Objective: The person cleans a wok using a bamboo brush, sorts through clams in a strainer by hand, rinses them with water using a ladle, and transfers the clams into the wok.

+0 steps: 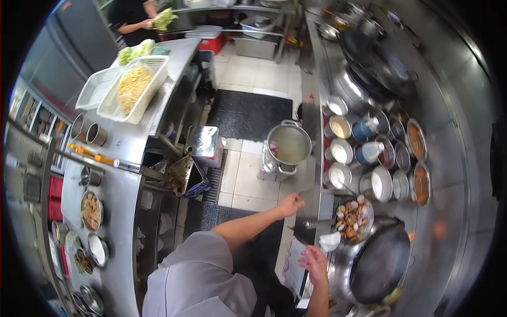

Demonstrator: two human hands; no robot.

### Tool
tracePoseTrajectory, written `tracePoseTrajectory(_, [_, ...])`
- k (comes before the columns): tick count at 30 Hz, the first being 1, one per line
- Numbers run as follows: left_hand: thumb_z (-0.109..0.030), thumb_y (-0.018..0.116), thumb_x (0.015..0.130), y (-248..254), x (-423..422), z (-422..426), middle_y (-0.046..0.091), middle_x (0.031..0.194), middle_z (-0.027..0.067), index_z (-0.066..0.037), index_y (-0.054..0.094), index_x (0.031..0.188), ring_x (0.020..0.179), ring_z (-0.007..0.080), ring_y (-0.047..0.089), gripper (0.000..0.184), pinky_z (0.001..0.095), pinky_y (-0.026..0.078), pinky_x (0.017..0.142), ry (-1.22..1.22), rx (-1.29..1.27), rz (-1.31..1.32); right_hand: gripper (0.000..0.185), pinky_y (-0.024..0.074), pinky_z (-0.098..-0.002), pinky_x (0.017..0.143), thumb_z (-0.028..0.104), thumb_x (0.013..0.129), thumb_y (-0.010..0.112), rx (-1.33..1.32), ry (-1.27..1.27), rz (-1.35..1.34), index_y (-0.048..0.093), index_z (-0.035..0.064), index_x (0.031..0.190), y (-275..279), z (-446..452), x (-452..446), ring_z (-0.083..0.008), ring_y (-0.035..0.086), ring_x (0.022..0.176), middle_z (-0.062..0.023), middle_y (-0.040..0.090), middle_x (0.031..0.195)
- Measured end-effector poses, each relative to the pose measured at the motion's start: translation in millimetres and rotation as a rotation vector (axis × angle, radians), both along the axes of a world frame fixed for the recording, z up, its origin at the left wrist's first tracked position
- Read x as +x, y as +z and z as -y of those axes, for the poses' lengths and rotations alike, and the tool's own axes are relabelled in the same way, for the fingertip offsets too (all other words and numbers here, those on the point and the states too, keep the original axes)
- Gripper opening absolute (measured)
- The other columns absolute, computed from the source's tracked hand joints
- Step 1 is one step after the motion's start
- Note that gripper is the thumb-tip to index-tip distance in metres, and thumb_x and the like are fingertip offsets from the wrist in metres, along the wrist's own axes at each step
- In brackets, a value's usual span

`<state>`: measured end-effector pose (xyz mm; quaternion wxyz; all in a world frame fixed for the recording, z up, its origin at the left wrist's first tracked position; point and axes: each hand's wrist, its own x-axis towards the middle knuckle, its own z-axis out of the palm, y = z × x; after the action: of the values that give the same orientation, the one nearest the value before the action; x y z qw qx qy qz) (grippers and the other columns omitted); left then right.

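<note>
My left hand [290,205] is held out over the floor beside the stove edge, its fingers curled in and nothing visible in them. My right hand [315,263] is lower, in front of the stove, with its fingers loosely bent and apart. Just beyond its fingertips is a crumpled-looking white thing [329,241], which I cannot make out. A handled strainer [319,224] full of brown and pale food pieces [353,221] rests above the rim of a metal pot. Nearest me on the stove sits a dark wok [381,264], its inside bare.
Seasoning tubs [338,175] and squeeze bottles [369,152] line the right counter. A large stockpot [293,143] of cloudy liquid stands ahead, near an open box [191,179]. Noodles [133,89] fill a basket on the left. A co-worker [132,21] holds leafy greens.
</note>
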<state>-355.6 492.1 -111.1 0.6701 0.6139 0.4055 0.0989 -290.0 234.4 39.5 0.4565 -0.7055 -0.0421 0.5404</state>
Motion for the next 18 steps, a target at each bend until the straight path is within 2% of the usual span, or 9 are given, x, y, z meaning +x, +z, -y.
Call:
tracePoseTrajectory(4, [-0.040, 0.062, 0.101, -18, -17, 10, 0.068, 0.112, 0.0137, 0.001, 0.060, 0.120, 0.105, 0.0241, 0.063, 0.045, 0.0390, 0.050, 0.095, 0.097, -0.111, 0.087, 0.040, 0.0556, -0.0288, 0.071, 0.023, 0.098, 0.071, 0.087, 0.113, 0.124, 0.059, 0.0019, 0.129, 18, -32, -17, -0.0149, 0.068, 0.084, -0.0086, 0.068, 0.102])
tracePoseTrajectory(5, [-0.042, 0.060, 0.102, -14, -25, 10, 0.068, 0.112, 0.0122, 0.002, 0.060, 0.122, 0.105, 0.0231, 0.062, 0.048, 0.0378, 0.049, 0.095, 0.115, -0.145, 0.029, 0.039, 0.0554, -0.0295, 0.072, 0.024, 0.097, 0.071, 0.099, 0.174, 0.224, 0.060, 0.0019, 0.127, 23, -34, -21, -0.0155, 0.069, 0.084, -0.0084, 0.068, 0.100])
tracePoseTrajectory(6, [-0.044, 0.058, 0.102, -34, -33, 5, 0.067, 0.109, 0.0096, 0.000, 0.060, 0.120, 0.103, 0.0196, 0.061, 0.048, 0.0345, 0.049, 0.088, 0.050, -0.168, 0.082, 0.039, 0.0552, -0.0302, 0.072, 0.025, 0.096, 0.072, 0.107, 0.244, 0.325, 0.061, 0.0018, 0.126, 22, -35, -23, -0.0161, 0.069, 0.084, -0.0082, 0.069, 0.099])
tracePoseTrajectory(7, [-0.044, 0.059, 0.102, -18, -39, 3, 0.066, 0.106, 0.0064, -0.002, 0.060, 0.118, 0.098, 0.0144, 0.059, 0.044, 0.0313, 0.048, 0.081, 0.064, -0.283, 0.036, 0.038, 0.0553, -0.0323, 0.074, 0.026, 0.095, 0.072, 0.132, 0.265, 0.407, 0.063, 0.0020, 0.124, 14, -33, -26, -0.0188, 0.069, 0.085, -0.0095, 0.069, 0.098])
tracePoseTrajectory(8, [-0.044, 0.060, 0.101, -20, -45, 0, 0.066, 0.111, 0.0043, -0.009, 0.058, 0.117, 0.100, 0.0159, 0.063, 0.038, 0.0328, 0.047, 0.083, 0.045, -0.343, 0.032, 0.038, 0.0554, -0.0345, 0.076, 0.028, 0.095, 0.072, 0.151, 0.301, 0.492, 0.064, 0.0022, 0.122, 10, -29, -30, -0.0214, 0.069, 0.085, -0.0107, 0.070, 0.098])
tracePoseTrajectory(10, [-0.044, 0.060, 0.101, -19, -52, -4, 0.067, 0.113, 0.0059, -0.009, 0.058, 0.117, 0.100, 0.0178, 0.065, 0.039, 0.0327, 0.048, 0.084, 0.036, -0.393, 0.051, 0.042, 0.0553, -0.0359, 0.081, 0.031, 0.094, 0.073, 0.057, 0.399, 0.529, 0.064, 0.0023, 0.123, 13, -19, -32, -0.0228, 0.069, 0.090, -0.0127, 0.070, 0.102])
tracePoseTrajectory(11, [-0.044, 0.060, 0.101, -18, -54, -6, 0.067, 0.114, 0.0068, -0.008, 0.058, 0.118, 0.100, 0.0187, 0.066, 0.039, 0.0331, 0.048, 0.085, 0.016, -0.388, 0.040, 0.043, 0.0548, -0.0383, 0.081, 0.034, 0.093, 0.072, 0.044, 0.431, 0.551, 0.064, 0.0035, 0.123, 11, -11, -32, -0.0268, 0.068, 0.090, -0.0137, 0.070, 0.101])
tracePoseTrajectory(15, [-0.047, 0.060, 0.101, 0, -47, -13, 0.067, 0.117, 0.0091, -0.007, 0.058, 0.121, 0.103, 0.0211, 0.067, 0.045, 0.0352, 0.048, 0.087, -0.030, -0.345, 0.053, 0.045, 0.0522, -0.0422, 0.087, 0.038, 0.095, 0.067, -0.077, 0.522, 0.530, 0.063, 0.0051, 0.125, 12, 14, -34, -0.0296, 0.066, 0.099, -0.0140, 0.067, 0.108])
tracePoseTrajectory(18, [-0.040, 0.060, 0.103, 10, -31, -14, 0.066, 0.109, 0.0061, -0.006, 0.059, 0.118, 0.096, 0.0170, 0.064, 0.037, 0.0306, 0.047, 0.081, -0.050, -0.198, 0.143, 0.046, 0.0519, -0.0429, 0.088, 0.039, 0.095, 0.067, -0.091, 0.491, 0.576, 0.063, 0.0054, 0.126, 7, 41, -30, -0.0308, 0.066, 0.100, -0.0150, 0.067, 0.108])
